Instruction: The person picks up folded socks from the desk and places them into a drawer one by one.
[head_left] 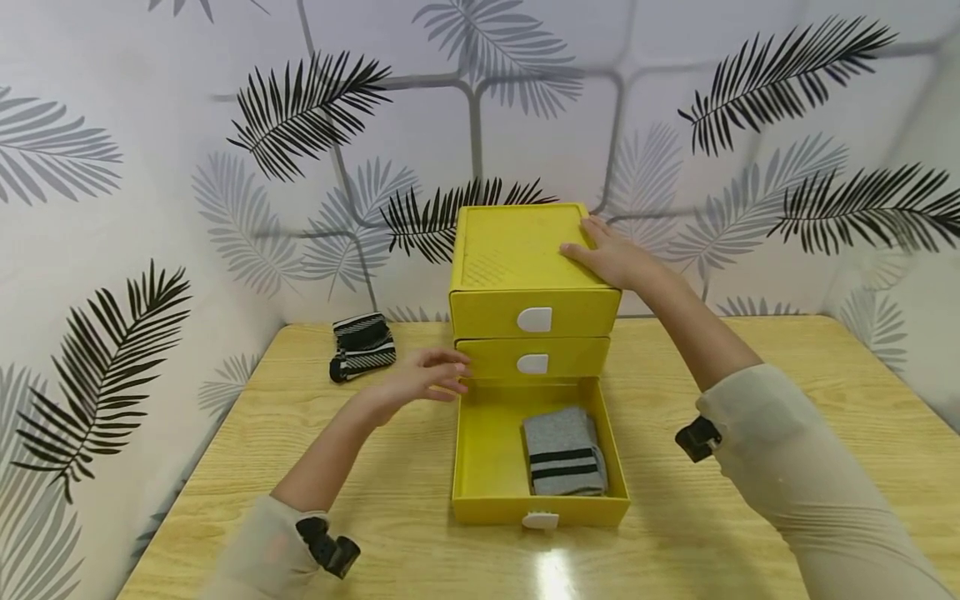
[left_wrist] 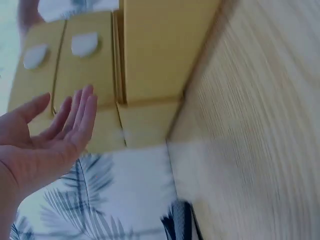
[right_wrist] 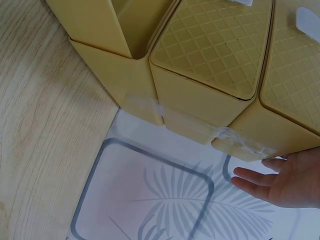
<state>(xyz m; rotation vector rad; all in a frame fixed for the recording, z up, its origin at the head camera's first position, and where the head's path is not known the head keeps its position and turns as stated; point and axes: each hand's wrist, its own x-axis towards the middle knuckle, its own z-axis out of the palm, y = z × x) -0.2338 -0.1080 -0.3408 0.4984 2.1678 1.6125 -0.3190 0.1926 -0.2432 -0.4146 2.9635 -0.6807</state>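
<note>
A yellow three-drawer box (head_left: 521,246) stands on the table, its bottom drawer (head_left: 491,442) pulled out. Grey folded socks (head_left: 558,437) with two black stripes lie in the right part of that drawer. My right hand (head_left: 613,257) rests at the top right edge of the box, thumb on the lid; its fingers reach past the side in the right wrist view. Beside the left front of the middle drawer (head_left: 480,360) is my left hand (head_left: 420,379), fingers loosely extended and holding nothing. Whether its fingertips touch the box I cannot tell.
Black-and-white patterned socks (head_left: 363,346) lie at the back left of the wooden table (head_left: 375,500). A leaf-patterned cloth (head_left: 300,167) hangs behind the table. Clear tape (right_wrist: 240,140) runs along the box's side. White tabs (head_left: 534,319) sit on the drawer fronts.
</note>
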